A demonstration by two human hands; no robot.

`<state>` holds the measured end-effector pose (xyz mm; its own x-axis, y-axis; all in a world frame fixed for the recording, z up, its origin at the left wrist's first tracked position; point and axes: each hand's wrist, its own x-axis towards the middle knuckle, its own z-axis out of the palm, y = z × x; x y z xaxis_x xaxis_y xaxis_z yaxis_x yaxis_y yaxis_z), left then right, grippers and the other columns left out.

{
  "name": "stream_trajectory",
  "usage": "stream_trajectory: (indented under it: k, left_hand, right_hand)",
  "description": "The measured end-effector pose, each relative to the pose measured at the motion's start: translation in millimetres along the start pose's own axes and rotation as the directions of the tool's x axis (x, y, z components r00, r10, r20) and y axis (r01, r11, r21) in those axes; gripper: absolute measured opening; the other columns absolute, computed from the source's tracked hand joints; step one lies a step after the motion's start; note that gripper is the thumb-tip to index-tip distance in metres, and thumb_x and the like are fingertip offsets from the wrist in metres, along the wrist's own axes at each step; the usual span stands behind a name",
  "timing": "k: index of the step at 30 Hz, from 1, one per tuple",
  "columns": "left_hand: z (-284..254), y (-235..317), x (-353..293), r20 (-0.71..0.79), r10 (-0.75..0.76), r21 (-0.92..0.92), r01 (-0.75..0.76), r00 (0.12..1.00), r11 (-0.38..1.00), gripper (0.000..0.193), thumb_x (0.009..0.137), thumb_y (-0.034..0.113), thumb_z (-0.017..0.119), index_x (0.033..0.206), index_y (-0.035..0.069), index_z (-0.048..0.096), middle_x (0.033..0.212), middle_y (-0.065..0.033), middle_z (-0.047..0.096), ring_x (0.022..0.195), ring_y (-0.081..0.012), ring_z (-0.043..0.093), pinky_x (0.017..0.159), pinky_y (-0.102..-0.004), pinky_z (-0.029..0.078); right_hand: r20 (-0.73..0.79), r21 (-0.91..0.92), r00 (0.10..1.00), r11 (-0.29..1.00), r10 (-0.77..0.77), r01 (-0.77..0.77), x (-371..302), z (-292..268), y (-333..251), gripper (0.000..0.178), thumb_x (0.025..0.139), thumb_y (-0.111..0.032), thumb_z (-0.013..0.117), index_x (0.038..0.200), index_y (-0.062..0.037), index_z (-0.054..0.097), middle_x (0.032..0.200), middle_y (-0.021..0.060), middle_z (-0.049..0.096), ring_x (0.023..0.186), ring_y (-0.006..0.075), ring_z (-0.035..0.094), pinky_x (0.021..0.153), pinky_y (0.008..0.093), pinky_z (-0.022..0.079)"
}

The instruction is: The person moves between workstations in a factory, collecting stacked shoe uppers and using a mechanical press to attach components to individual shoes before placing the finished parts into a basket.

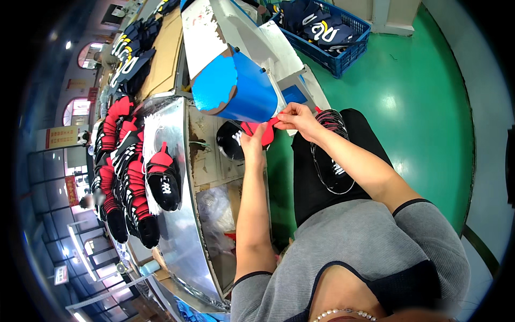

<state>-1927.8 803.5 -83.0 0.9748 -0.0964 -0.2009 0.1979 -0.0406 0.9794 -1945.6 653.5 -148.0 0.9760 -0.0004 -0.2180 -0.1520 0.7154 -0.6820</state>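
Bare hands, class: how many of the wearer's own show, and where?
2: the left hand holds the black-and-red shoe upper; the right hand pinches red material beside the blue cover. Some fingers are hidden.

Shoe uppers (134, 198) are stacked in rows along the left of the bench (185, 236); a single upper (164, 185) is set to their right. A plastic bag (216, 206) is stowed below the right edge. By the far right corner a machine (236, 88) is placed; right of it, pieces (322, 29) are piled in a crate (339, 63).
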Motion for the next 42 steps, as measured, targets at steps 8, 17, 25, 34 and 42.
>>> stream_trajectory:
  k: [8, 17, 25, 34, 42]
  left_hand:
    - [-11.6, -36.4, 50.0, -0.004, -0.475, -0.379, 0.439, 0.880, 0.815, 0.036, 0.088, 0.028, 0.059, 0.110, 0.000, 0.057, 0.108, -0.0116, 0.062, 0.098, -0.0231, 0.061, 0.086, -0.0378, 0.049]
    - [-68.3, -38.1, 0.7, -0.018, -0.513, -0.749, 0.328, 0.858, 0.576, 0.033, 0.090, 0.026, 0.056, 0.112, 0.002, 0.057, 0.113, -0.0129, 0.062, 0.102, -0.0279, 0.060, 0.093, -0.0432, 0.046]
    - [-151.4, 85.2, -146.8, -0.671, 0.040, -0.221, -0.251, 0.741, 0.942, 0.034, 0.085, 0.021, 0.064, 0.112, 0.003, 0.054, 0.103, -0.0046, 0.059, 0.094, -0.0158, 0.058, 0.086, -0.0307, 0.044]
    - [-373.3, 49.1, 21.7, -0.757, 0.222, 0.082, -0.247, 0.615, 0.965, 0.035, 0.085, 0.026, 0.067, 0.106, -0.001, 0.059, 0.102, -0.0059, 0.062, 0.087, -0.0139, 0.056, 0.077, -0.0300, 0.044]
    - [-333.7, 25.2, -2.9, -0.621, 0.433, 0.337, -0.275, 0.653, 0.900, 0.025, 0.086, 0.027, 0.064, 0.086, 0.003, 0.060, 0.079, -0.0033, 0.059, 0.067, -0.0107, 0.054, 0.060, -0.0282, 0.044]
  right_hand:
    - [-0.261, 0.231, 0.942, 0.962, 0.209, -0.150, 21.1, 4.4, 5.6, 0.009, 0.085, -0.008, 0.062, 0.083, -0.0031, 0.055, 0.079, 0.0062, 0.060, 0.062, 0.0144, 0.060, 0.058, 0.0250, 0.052]
    - [0.075, -0.970, 0.953, -0.200, 0.292, 0.138, 4.0, -38.2, -44.0, 0.057, 0.068, -0.038, 0.071, 0.114, -0.0073, 0.055, 0.099, 0.0148, 0.064, 0.099, 0.0326, 0.060, 0.083, 0.0405, 0.049]
    - [0.288, -0.891, 0.956, -0.352, 0.050, 0.287, -31.6, -90.7, -7.9, 0.043, 0.058, -0.008, 0.070, 0.100, -0.0091, 0.060, 0.100, 0.0150, 0.057, 0.099, 0.0341, 0.055, 0.084, 0.0415, 0.047]
    - [0.233, -0.970, 0.965, -0.040, 0.116, 0.239, -48.9, -89.6, -4.8, 0.051, 0.058, -0.006, 0.068, 0.106, -0.0029, 0.051, 0.104, 0.0171, 0.051, 0.105, 0.0373, 0.048, 0.092, 0.0408, 0.041]
    - [0.259, -0.935, 0.715, 0.018, -0.650, 0.355, -58.7, -43.5, -67.0, 0.063, 0.061, -0.007, 0.073, 0.116, -0.0052, 0.043, 0.123, 0.0204, 0.042, 0.115, 0.0366, 0.042, 0.100, 0.0419, 0.036]
